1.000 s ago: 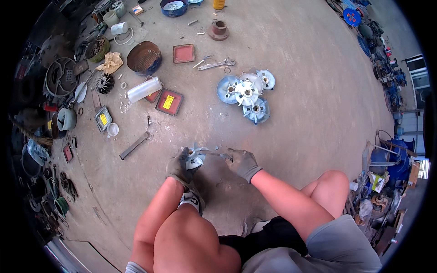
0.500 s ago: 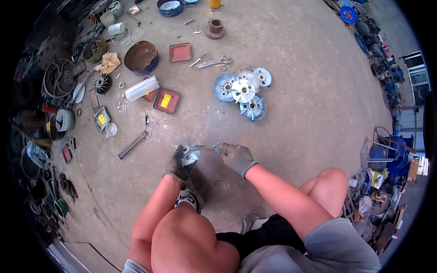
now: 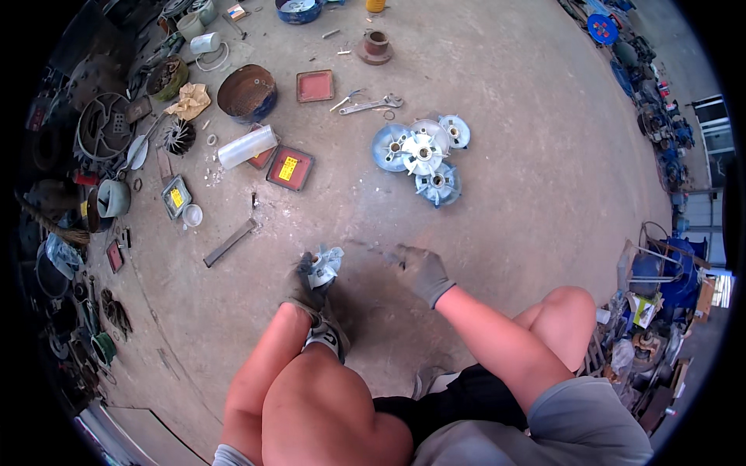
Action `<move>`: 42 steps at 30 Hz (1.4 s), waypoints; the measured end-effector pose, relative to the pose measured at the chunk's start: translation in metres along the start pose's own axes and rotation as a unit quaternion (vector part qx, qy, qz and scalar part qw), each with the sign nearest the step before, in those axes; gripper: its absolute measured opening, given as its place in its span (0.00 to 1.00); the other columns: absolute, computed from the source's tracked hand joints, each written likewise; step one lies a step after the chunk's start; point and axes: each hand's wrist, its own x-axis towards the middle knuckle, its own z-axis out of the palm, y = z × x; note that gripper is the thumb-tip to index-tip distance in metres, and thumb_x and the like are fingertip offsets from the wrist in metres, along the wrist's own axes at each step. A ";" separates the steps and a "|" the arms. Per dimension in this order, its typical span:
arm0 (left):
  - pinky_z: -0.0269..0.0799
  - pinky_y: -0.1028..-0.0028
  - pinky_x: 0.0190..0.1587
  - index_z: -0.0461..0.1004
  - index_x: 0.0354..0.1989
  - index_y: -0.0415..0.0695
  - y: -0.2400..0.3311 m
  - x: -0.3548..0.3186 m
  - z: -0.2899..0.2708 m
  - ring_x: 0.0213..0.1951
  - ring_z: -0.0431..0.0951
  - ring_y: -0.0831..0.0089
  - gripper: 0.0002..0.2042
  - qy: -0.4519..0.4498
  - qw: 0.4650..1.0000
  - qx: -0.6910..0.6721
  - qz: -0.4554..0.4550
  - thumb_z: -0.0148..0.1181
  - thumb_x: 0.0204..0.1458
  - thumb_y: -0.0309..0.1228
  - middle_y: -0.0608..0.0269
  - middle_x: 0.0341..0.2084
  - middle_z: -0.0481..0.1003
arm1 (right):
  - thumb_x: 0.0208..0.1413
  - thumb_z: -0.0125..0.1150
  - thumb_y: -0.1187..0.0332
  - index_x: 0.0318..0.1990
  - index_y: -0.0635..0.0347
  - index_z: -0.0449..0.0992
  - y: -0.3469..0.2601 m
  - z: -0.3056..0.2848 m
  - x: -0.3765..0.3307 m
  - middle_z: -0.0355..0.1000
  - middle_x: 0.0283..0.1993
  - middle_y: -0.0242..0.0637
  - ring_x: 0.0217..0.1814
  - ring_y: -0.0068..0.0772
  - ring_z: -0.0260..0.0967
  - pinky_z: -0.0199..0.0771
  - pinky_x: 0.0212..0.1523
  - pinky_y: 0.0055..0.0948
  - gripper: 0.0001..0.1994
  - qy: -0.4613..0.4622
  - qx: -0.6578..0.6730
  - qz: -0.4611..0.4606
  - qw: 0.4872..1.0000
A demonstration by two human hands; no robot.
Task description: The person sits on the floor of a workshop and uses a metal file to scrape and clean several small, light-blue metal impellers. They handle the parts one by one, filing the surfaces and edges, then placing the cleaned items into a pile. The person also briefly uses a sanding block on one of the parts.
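Note:
I squat over a concrete floor [image 3: 528, 202]. My gloved left hand [image 3: 309, 281] grips a small pale-blue metal fan wheel [image 3: 322, 266], held tilted just above the floor. My gloved right hand [image 3: 420, 269] is closed around a thin grey tool [image 3: 371, 249] whose tip points left toward the fan wheel; motion blur hides its exact shape. The two hands are a short gap apart. A cluster of several pale-blue fan wheels [image 3: 421, 154] lies on the floor ahead of me.
A flat metal bar [image 3: 230, 242] lies left of my hands. Farther off are a white cylinder [image 3: 247, 146], red square trays [image 3: 290, 168], a rusty round pan [image 3: 246, 92] and wrenches [image 3: 371, 104]. Scrap parts line the left [image 3: 101, 140] and right edges [image 3: 660, 272].
My right hand has shifted to the right, away from the fan wheel, opening a gap between the hands. My left hand has tilted the fan wheel up slightly.

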 end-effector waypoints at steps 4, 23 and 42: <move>0.84 0.60 0.50 0.72 0.55 0.43 -0.003 -0.009 0.009 0.47 0.85 0.56 0.15 -0.014 0.998 0.054 0.028 0.52 0.74 0.42 0.49 0.50 0.81 | 0.65 0.61 0.53 0.56 0.49 0.83 -0.026 0.007 0.006 0.83 0.53 0.46 0.54 0.53 0.82 0.82 0.54 0.47 0.18 -0.090 -0.065 0.076 0.991; 0.84 0.64 0.41 0.80 0.51 0.36 0.009 -0.053 0.050 0.42 0.86 0.64 0.14 -0.014 0.976 0.135 0.172 0.61 0.70 0.36 0.55 0.44 0.83 | 0.69 0.57 0.50 0.56 0.46 0.86 -0.012 -0.048 -0.004 0.84 0.52 0.47 0.54 0.53 0.82 0.80 0.59 0.48 0.19 -0.135 -0.002 0.082 0.987; 0.84 0.66 0.41 0.80 0.48 0.40 0.006 -0.039 0.065 0.39 0.86 0.66 0.12 0.014 0.936 0.194 0.292 0.68 0.65 0.35 0.59 0.41 0.84 | 0.73 0.52 0.46 0.42 0.52 0.79 -0.062 0.017 -0.005 0.70 0.26 0.29 0.26 0.30 0.69 0.69 0.26 0.37 0.20 -0.310 0.538 0.361 0.696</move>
